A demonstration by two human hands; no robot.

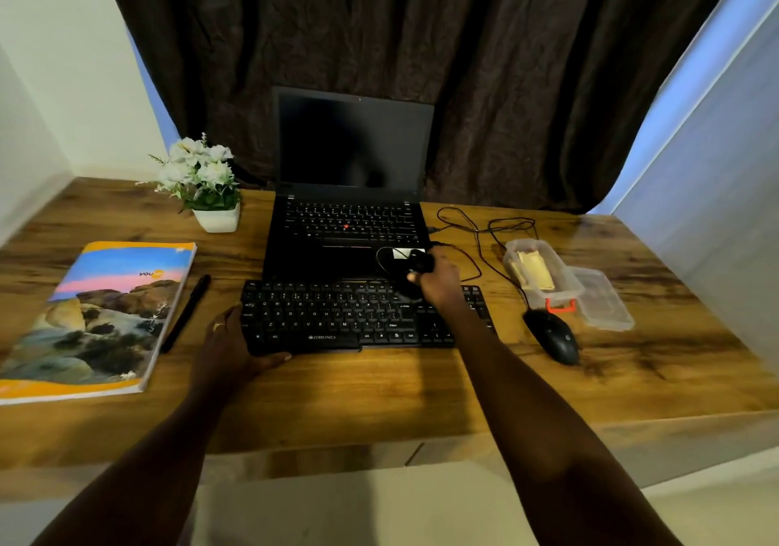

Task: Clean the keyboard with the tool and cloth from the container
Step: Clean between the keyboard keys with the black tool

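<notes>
as left hand (227, 345) grips keyboard (329, 318) edge, right hand (441, 283) holds tool (418, 265).

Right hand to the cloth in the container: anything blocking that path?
Nothing solid. The container is open, its lid lying beside it, so the cloth is exposed. Only a thin cable lies flat on the desk between keyboard and container. The right hand grips the tool, though.

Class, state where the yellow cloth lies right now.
Head view: the yellow cloth lies inside the open clear container, right of the keyboard, just behind the mouse.
</notes>
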